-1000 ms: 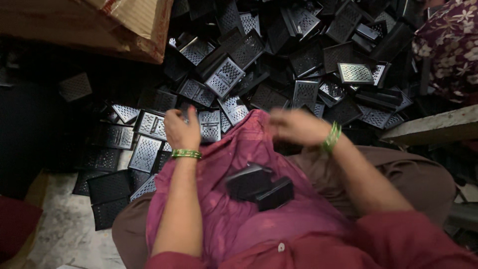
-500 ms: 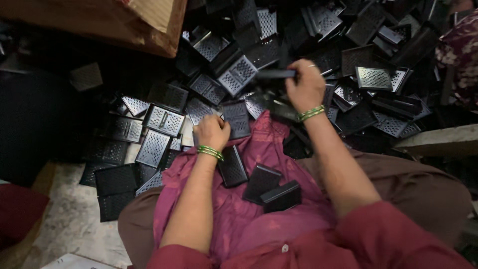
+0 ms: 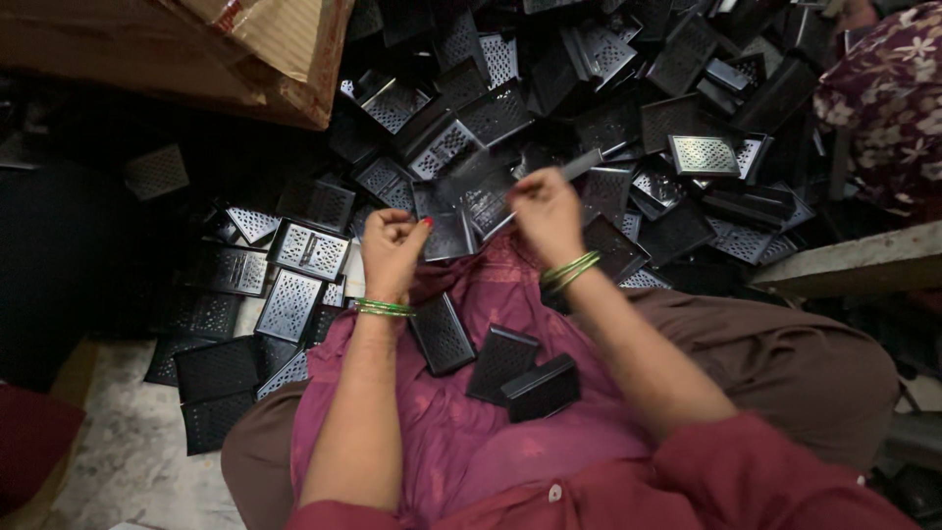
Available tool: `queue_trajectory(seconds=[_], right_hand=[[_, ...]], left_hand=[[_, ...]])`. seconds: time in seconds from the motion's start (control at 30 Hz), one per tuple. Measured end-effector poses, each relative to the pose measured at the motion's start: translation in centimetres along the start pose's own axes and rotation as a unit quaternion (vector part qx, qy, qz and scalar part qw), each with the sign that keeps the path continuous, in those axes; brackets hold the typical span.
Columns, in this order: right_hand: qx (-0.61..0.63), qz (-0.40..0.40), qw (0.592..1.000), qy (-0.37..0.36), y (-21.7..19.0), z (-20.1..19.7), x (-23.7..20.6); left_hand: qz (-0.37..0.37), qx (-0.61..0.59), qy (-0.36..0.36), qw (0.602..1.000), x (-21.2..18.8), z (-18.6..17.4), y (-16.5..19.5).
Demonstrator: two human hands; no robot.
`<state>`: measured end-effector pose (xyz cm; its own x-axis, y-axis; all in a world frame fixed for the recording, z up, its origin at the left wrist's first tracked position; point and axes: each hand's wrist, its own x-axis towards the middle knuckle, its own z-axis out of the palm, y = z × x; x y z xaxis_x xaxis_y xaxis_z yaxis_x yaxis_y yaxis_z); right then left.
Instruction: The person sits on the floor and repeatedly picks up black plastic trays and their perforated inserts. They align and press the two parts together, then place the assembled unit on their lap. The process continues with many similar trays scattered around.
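The black perforated plate [image 3: 478, 201] sits between my two hands, raised just above my lap and in front of the heap of black plates [image 3: 628, 118] that covers the floor ahead of me. My left hand [image 3: 392, 253] is curled shut on the plate's lower left edge, fingers folded in and thumb on top. My right hand [image 3: 546, 211] pinches its upper right edge, fingertips closed on the rim, with a narrow black strip [image 3: 579, 164] sticking out just past them; I cannot tell whether that strip is part of the plate or a separate piece. The plate is tilted, its holed face toward me. On the pink cloth [image 3: 461, 442] over my lap lie three more black plates [image 3: 500, 365], close below my wrists. A cardboard box [image 3: 265, 49] stands at the upper left.
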<state>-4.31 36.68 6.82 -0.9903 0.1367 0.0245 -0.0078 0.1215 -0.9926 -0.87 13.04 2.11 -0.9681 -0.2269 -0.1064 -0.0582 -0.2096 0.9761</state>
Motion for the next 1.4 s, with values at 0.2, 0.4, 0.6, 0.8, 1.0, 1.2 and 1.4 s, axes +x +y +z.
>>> queue_trajectory(seconds=[0.2,0.4,0.6,0.8,1.0,1.2,1.4], right_hand=[[0.012,-0.002,0.993,-0.117,3.3,5.4,-4.2],[-0.018,0.017,0.989,-0.145,2.0,4.0,-2.4],[-0.409,-0.219,0.870,0.164,-6.0,0.1,0.7],[-0.354,-0.296,0.882,-0.090,-5.9,7.7,-1.2],[-0.485,-0.121,0.833,-0.238,0.2,17.9,-1.8],[-0.560,-0.231,0.780,-0.158,4.5,20.7,-1.3],[-0.493,-0.107,0.861,-0.072,8.1,18.6,0.0]], left_hand=[[-0.246,-0.307,-0.057,0.918,-1.0,0.3,1.7],[-0.152,-0.301,-0.120,0.934,-0.9,0.8,4.1],[-0.027,-0.240,0.146,0.959,0.9,-2.4,7.1],[0.100,-0.237,0.230,0.939,1.5,-5.7,8.9],[0.069,-0.245,0.211,0.944,1.5,-5.4,8.5],[0.063,-0.198,0.215,0.954,1.6,-4.3,8.8],[0.049,-0.161,0.215,0.962,1.2,-3.5,8.7]])
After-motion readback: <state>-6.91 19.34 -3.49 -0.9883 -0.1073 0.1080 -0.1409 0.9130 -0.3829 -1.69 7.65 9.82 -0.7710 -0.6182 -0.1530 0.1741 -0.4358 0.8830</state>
